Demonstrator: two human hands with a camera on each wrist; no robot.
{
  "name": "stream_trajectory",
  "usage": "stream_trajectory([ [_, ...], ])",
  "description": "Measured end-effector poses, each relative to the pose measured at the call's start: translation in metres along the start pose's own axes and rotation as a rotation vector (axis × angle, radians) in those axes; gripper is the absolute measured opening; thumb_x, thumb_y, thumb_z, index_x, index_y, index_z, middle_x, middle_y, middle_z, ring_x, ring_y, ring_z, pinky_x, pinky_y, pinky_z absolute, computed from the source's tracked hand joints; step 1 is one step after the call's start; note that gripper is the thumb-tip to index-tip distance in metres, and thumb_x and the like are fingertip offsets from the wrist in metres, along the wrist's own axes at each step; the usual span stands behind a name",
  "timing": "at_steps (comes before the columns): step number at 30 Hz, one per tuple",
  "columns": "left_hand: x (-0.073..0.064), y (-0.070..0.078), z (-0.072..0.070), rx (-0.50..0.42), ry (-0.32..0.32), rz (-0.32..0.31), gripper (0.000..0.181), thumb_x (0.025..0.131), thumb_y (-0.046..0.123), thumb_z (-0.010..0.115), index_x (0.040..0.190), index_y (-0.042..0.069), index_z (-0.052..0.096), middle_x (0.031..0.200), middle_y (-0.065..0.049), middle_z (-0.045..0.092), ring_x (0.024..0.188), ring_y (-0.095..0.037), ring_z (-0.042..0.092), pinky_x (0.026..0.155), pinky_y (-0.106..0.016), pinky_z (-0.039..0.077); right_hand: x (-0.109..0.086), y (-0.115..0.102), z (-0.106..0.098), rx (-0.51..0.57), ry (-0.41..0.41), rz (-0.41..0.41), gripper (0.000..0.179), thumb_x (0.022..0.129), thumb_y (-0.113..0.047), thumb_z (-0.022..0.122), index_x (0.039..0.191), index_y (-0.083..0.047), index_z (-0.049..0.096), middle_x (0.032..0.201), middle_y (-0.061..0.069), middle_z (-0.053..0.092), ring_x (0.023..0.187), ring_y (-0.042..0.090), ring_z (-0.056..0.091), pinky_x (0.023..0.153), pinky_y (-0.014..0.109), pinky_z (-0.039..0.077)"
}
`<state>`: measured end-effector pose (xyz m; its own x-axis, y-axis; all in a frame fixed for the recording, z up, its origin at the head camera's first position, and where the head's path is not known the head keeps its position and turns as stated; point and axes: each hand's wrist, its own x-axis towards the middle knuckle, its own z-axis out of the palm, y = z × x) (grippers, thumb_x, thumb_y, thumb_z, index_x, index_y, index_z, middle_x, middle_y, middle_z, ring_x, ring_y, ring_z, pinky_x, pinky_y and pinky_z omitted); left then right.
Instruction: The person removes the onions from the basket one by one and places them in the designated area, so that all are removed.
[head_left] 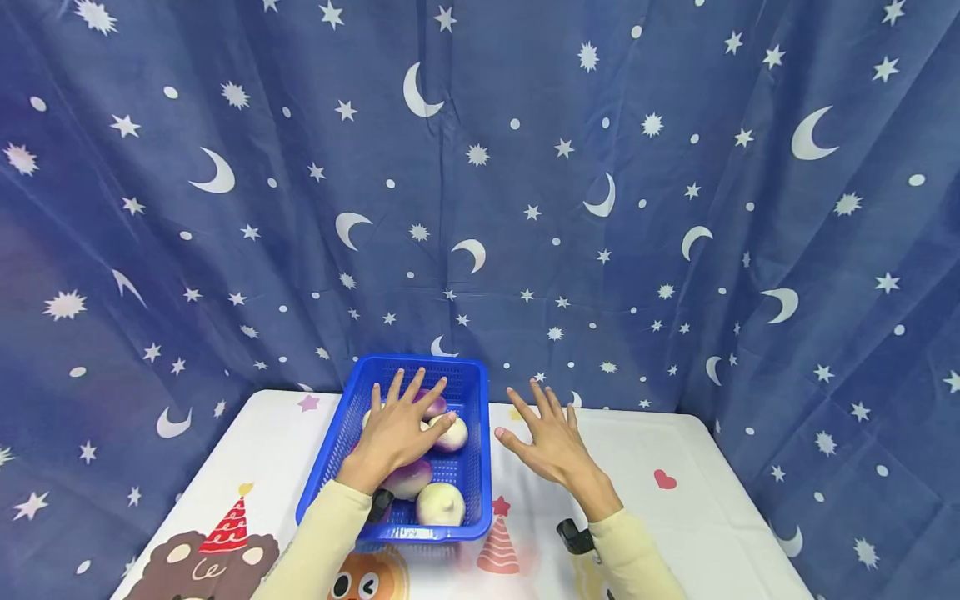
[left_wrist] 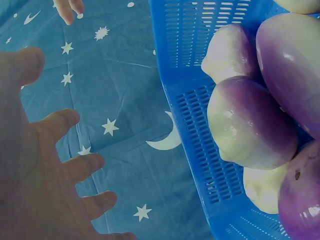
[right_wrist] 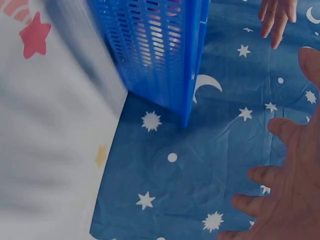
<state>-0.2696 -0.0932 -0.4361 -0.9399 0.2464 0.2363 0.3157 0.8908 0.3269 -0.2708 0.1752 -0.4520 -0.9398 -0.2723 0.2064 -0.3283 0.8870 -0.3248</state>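
Note:
A blue plastic basket (head_left: 485,467) with slotted walls holds several white-and-purple turnips (head_left: 441,505). In the head view my left hand (head_left: 392,437) is spread over the basket, fingers apart, hiding part of the turnips. The left wrist view shows this hand (left_wrist: 42,165) apart from the glossy turnips (left_wrist: 252,122), gripping nothing. To the right of the basket, my right hand (head_left: 555,446) hovers above the table with its fingers spread. Nothing lies in that hand (right_wrist: 292,180) in the right wrist view, where the basket's outer wall (right_wrist: 150,55) also appears.
Under the basket is a white table (head_left: 637,483) printed with a bear, party hats and a heart. A blue curtain (head_left: 525,267) with moons and stars hangs behind the table and along its sides. Each wrist carries a small black device (head_left: 574,537).

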Motion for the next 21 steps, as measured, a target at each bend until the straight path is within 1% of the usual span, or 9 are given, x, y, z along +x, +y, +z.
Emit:
stream_trajectory([
  [2, -0.004, -0.003, 0.0, -0.006, 0.01, -0.01, 0.066, 0.094, 0.066, 0.043, 0.151, 0.033, 0.037, 0.163, -0.011, 0.026, 0.151, -0.041, 0.01, 0.115, -0.071, 0.004, -0.002, -0.004, 0.001, 0.015, -0.004, -0.011, 0.072, 0.092, -0.068, 0.045, 0.154, -0.035, 0.029, 0.166, 0.01, 0.016, 0.152, 0.038, 0.012, 0.115, 0.07, 0.009],
  [7, -0.011, -0.009, 0.002, -0.016, 0.026, -0.03, 0.066, 0.095, 0.065, 0.044, 0.152, 0.032, 0.038, 0.163, -0.012, 0.026, 0.151, -0.042, 0.011, 0.115, -0.07, 0.005, -0.005, -0.012, 0.004, 0.035, 0.017, -0.04, 0.072, 0.092, -0.067, 0.047, 0.154, -0.034, 0.032, 0.165, 0.011, 0.02, 0.152, 0.038, 0.015, 0.117, 0.067, 0.012],
  [12, -0.016, -0.015, 0.002, 0.0, 0.044, -0.049, 0.066, 0.095, 0.064, 0.045, 0.151, 0.031, 0.038, 0.162, -0.013, 0.028, 0.15, -0.043, 0.013, 0.114, -0.071, 0.008, -0.007, -0.017, 0.008, 0.048, 0.017, -0.068, 0.073, 0.092, -0.068, 0.045, 0.154, -0.033, 0.031, 0.164, 0.012, 0.022, 0.151, 0.037, 0.017, 0.118, 0.064, 0.014],
  [17, -0.019, -0.022, -0.005, 0.001, 0.077, -0.058, 0.065, 0.096, 0.061, 0.045, 0.153, 0.03, 0.036, 0.162, -0.015, 0.028, 0.15, -0.044, 0.014, 0.114, -0.072, 0.011, -0.007, -0.022, 0.008, 0.07, 0.034, -0.084, 0.072, 0.092, -0.066, 0.047, 0.154, -0.032, 0.033, 0.163, 0.012, 0.025, 0.151, 0.036, 0.019, 0.119, 0.06, 0.018],
  [21, -0.022, -0.028, -0.013, -0.01, 0.098, -0.077, 0.063, 0.097, 0.055, 0.048, 0.153, 0.027, 0.036, 0.161, -0.017, 0.028, 0.149, -0.045, 0.015, 0.113, -0.072, 0.012, -0.007, -0.027, 0.008, 0.103, 0.041, -0.105, 0.071, 0.092, -0.065, 0.049, 0.153, -0.032, 0.034, 0.162, 0.013, 0.027, 0.15, 0.036, 0.023, 0.117, 0.06, 0.024],
])
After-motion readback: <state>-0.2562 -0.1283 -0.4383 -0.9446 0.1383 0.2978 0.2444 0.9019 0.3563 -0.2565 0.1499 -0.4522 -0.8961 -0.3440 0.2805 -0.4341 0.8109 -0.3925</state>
